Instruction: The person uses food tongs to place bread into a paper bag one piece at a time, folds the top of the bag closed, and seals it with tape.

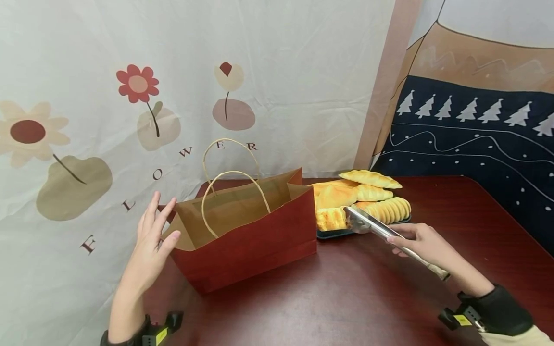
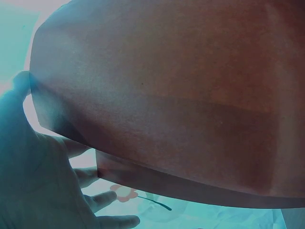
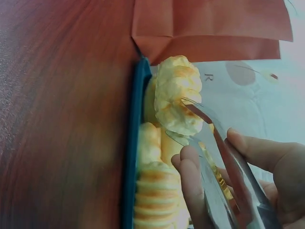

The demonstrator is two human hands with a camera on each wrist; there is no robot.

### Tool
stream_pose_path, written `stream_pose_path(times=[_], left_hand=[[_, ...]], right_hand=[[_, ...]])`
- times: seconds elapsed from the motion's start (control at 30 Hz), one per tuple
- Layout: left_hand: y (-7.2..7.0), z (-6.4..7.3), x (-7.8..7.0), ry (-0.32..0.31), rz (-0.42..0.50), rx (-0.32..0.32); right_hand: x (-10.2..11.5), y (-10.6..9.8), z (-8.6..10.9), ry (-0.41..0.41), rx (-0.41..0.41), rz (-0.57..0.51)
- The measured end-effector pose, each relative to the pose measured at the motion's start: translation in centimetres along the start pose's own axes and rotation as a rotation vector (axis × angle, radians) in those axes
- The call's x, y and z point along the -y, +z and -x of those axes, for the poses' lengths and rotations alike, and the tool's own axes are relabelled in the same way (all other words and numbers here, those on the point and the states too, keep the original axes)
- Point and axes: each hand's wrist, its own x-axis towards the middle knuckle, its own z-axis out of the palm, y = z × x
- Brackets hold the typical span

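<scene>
My left hand (image 1: 149, 242) is at the left end of a red paper bag (image 1: 259, 250), its fingers spread and its thumb beside the bag's mouth. The bag stands upright and wide, with two looped cord handles (image 1: 233, 172). In my right hand (image 1: 426, 245) I grip metal tongs (image 1: 381, 229) by their arms. Their tips lie on either side of a golden, bumpy bread roll (image 3: 177, 88) at the tray's end near the bag. More bread, including a ridged loaf (image 3: 157, 200), fills the dark tray (image 3: 132, 157).
The dark red tabletop (image 1: 342, 298) reaches toward me in front of bag and tray. Behind it hangs a pale cloth (image 1: 303, 86) printed with flowers, and at right a dark cloth (image 1: 459, 139) with white trees. A long loaf (image 1: 370, 179) tops the bread pile.
</scene>
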Motion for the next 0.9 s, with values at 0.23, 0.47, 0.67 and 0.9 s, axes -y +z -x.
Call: stream_pose_path(times=[0.23, 0.47, 0.67, 0.9], left_hand=[[-0.2, 0.0, 0.0, -0.004, -0.001, 0.003], [-0.2, 0.0, 0.0, -0.009, -0.007, 0.008], [-0.2, 0.0, 0.0, -0.009, -0.008, 0.013], [-0.2, 0.0, -0.1, -0.009, -0.006, 0.012]], right_hand=[[0.2, -1.6, 0.6, -0.019, -0.029, -0.173], [1.4, -2.4, 0.7, -0.028, -0.106, -0.343], [3.2, -2.5, 0.6, -0.038, -0.166, -0.506], [7.0, -1.8, 0.8, -0.2, -0.164, -0.669]])
